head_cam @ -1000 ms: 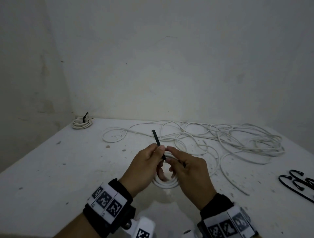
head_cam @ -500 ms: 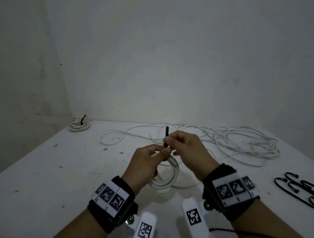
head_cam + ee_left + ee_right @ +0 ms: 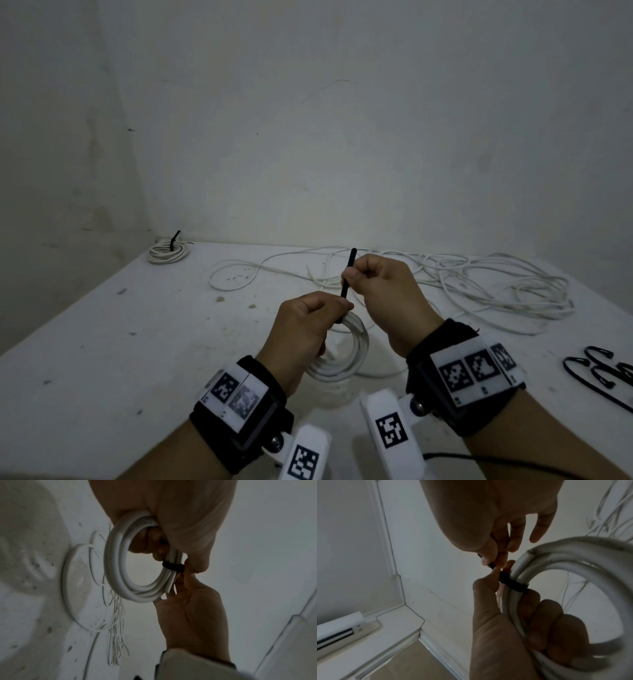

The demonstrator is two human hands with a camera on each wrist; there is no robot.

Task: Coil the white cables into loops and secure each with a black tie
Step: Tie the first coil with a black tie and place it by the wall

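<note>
While left grip clamps coil, right grip pinches upright tie

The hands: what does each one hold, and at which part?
The left hand grips the coil at the wrapped side, beside the tie's band. The right hand pinches the tie at mid-tail.

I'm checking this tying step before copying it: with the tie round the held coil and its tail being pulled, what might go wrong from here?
1. The left hand grips the white cable coil only beside the black tie; a hard pull by the right hand might splay the turns.
2. A cut cable end lies just past the band and may slip free.
3. A strand trailing to the loose cables could drag.
</note>
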